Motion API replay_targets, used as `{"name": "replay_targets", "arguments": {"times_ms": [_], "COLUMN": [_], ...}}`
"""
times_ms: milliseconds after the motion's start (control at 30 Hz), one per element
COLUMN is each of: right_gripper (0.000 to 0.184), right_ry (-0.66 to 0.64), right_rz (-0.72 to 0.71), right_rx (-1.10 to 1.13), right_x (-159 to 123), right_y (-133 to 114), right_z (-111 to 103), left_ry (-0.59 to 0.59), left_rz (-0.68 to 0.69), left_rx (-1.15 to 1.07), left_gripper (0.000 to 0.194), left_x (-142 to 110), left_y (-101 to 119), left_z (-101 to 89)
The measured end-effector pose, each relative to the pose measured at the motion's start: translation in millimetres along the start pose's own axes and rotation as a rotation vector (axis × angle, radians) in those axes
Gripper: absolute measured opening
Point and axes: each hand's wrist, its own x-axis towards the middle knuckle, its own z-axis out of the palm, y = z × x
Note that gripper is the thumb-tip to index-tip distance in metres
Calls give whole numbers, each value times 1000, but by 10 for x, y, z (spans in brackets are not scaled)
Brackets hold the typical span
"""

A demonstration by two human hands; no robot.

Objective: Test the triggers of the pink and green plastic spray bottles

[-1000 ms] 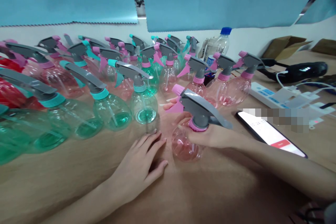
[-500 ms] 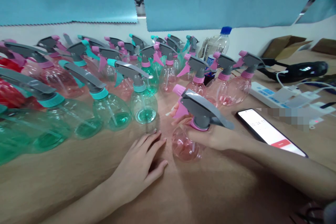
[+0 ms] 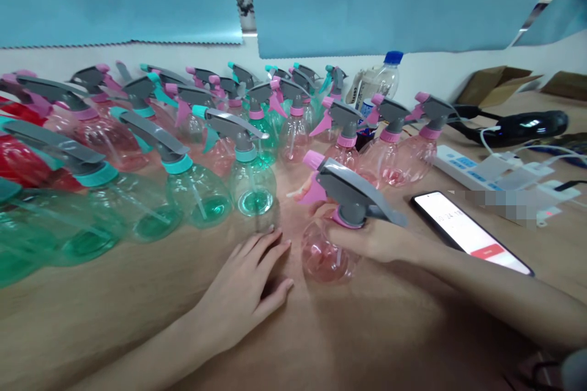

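Observation:
A pink spray bottle (image 3: 326, 256) with a grey and pink trigger head stands upright on the wooden table (image 3: 151, 311). My right hand (image 3: 371, 238) is wrapped round its neck and upper body, the fingertips partly hidden behind the bottle and near the trigger. My left hand (image 3: 250, 275) lies flat on the table just left of that bottle, fingers stretched out, holding nothing. Closest beyond its fingertips is a green spray bottle (image 3: 254, 186) with a turquoise collar. Another green spray bottle (image 3: 197, 195) stands left of it.
Several more pink and green spray bottles crowd the table's left and back. A phone (image 3: 472, 232) with a lit screen lies right of my right hand. Beyond it are a white power strip (image 3: 463, 165) with plugs, a black device (image 3: 532, 124) and an open cardboard box (image 3: 495, 85).
The view has shifted very slightly. Both hands and the held spray bottle stay practically where they were.

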Motion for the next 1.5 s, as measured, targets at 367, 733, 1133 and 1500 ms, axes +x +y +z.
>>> {"name": "replay_targets", "arguments": {"times_ms": [367,733,1133,1500], "right_gripper": [12,50,52,66], "right_ry": [18,18,102,241], "right_rz": [20,87,85,155], "right_rx": [111,219,-66,-305], "right_x": [-49,-20,-261,-788], "right_y": [30,-10,41,29], "right_z": [65,85,30,97], "left_ry": [-15,5,15,41], "left_rz": [-9,-13,-3,2], "left_rx": [8,-2,11,12], "left_gripper": [44,43,43,42], "left_x": [5,-2,6,3], "left_y": [18,32,28,22], "left_z": [4,13,28,39]}}
